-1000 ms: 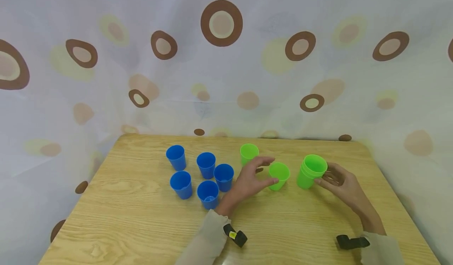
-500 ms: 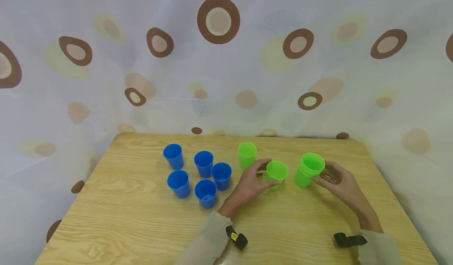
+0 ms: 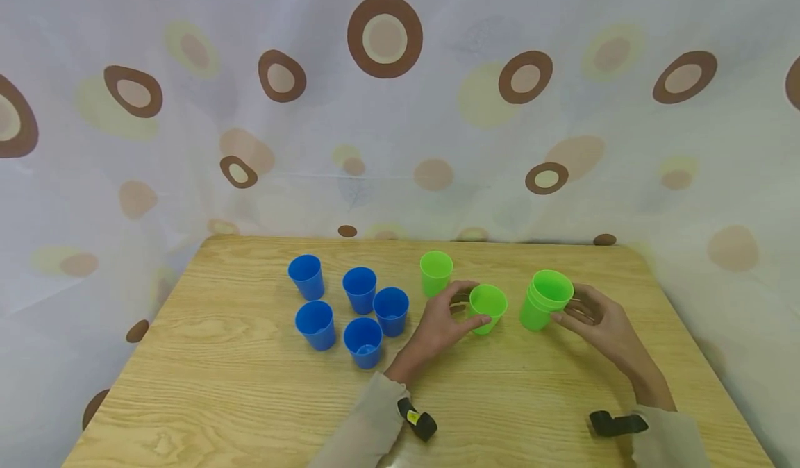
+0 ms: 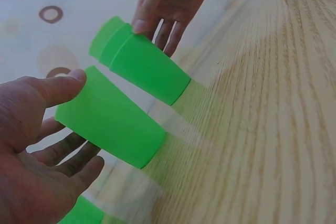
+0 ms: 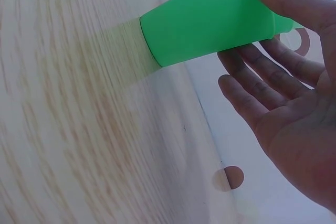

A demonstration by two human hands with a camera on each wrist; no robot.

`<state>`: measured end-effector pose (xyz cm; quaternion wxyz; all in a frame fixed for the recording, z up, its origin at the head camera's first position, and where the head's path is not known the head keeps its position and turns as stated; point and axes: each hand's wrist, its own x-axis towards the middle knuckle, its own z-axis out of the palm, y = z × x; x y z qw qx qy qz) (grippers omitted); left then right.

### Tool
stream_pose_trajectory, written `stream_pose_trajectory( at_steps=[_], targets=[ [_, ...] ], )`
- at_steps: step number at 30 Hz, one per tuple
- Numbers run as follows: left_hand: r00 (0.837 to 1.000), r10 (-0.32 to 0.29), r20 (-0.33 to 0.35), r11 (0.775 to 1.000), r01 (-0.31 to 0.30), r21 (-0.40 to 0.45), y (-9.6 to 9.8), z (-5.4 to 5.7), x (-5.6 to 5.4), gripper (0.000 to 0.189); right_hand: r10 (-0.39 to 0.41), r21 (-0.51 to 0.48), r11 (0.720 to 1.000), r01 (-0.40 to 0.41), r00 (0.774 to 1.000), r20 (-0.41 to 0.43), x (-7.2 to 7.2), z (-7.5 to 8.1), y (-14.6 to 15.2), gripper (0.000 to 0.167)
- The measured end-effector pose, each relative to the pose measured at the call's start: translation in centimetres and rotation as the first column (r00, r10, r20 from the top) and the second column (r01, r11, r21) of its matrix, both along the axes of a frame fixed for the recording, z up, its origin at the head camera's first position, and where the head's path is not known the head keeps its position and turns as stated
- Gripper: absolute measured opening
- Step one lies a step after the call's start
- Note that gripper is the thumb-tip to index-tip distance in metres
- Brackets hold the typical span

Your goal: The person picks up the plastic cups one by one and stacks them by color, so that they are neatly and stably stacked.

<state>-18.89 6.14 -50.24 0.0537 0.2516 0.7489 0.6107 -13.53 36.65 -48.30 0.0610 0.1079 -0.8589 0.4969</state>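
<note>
1. Sleeves (image 3: 362,423) in pale beige show at the lower edge of the head view; from them, both wrists angle inward and forward over the wooden table (image 3: 212,385), each with a black strap (image 3: 417,419) around it.
2. The left hand (image 3: 440,319) leans up and to the right, palm turned toward the single green cup (image 3: 488,308). Its grip is a wide C: thumb on the near side just below the rim, fingers spread along the opposite side. It has hold of that cup, which is upright with its base on the table.
3. The right hand (image 3: 594,322) mirrors this from the other side, wrist low and forearm slanting up and to the left. Its thumb tip presses near the rims of the nested green cups (image 3: 539,308), while its bent, slightly separated fingers sit behind, so the stack is held between them, base on the wood.
4. The two held items stand side by side with a narrow gap between them.
5. Behind the left hand stands another green cup (image 3: 435,273), upright.
6. Left of that hand, five blue cups (image 3: 392,312) stand upright in a loose cluster.
</note>
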Motion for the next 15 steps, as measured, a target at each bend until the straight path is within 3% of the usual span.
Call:
stream_pose_trajectory(
  at_steps=[15],
  targets=[
    [0.998,-0.027,0.054,0.998,0.024,0.065,-0.2,1.2,0.2,0.054,0.007,0.003,1.0,-0.007,1.0,0.012,0.1,0.1,0.1,0.054]
  ],
)
